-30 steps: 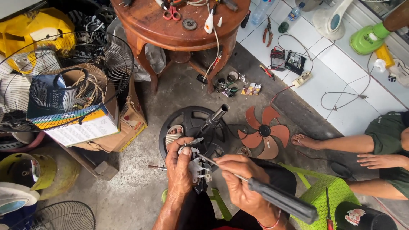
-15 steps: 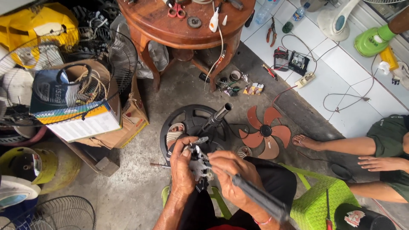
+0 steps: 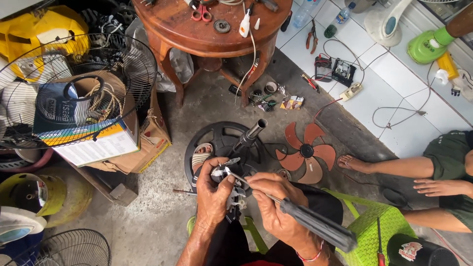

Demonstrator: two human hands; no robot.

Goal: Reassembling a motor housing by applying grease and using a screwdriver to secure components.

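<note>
my left hand (image 3: 213, 194) sits low in the middle of the frame, fingers wrapped tight around a small metal fan part (image 3: 227, 183) with pale bits sticking out of it. my right hand (image 3: 278, 209) is just beside it, closed around a screwdriver (image 3: 295, 213) with a thick dark handle that runs off toward the lower right; its thin shaft slants up left and the tip touches the top of the part. the two hands are nearly touching above my lap.

right behind them, on the concrete floor, lies a round black fan base (image 3: 222, 145) with a metal pole (image 3: 250, 135) slanting up out of it, and my sandalled foot (image 3: 201, 155) rests on its left rim. to the right of the base lies a brown fan blade (image 3: 305, 152). further right, another person's bare foot (image 3: 352, 162) and hand (image 3: 438, 187) show at the edge of the frame. a green plastic stool (image 3: 374, 231) stands at the lower right.

at the top centre is a round wooden table (image 3: 197, 34) carrying red scissors (image 3: 201, 12). in the upper left a wire fan guard (image 3: 79, 88) leans over a cardboard box (image 3: 98, 140).
</note>
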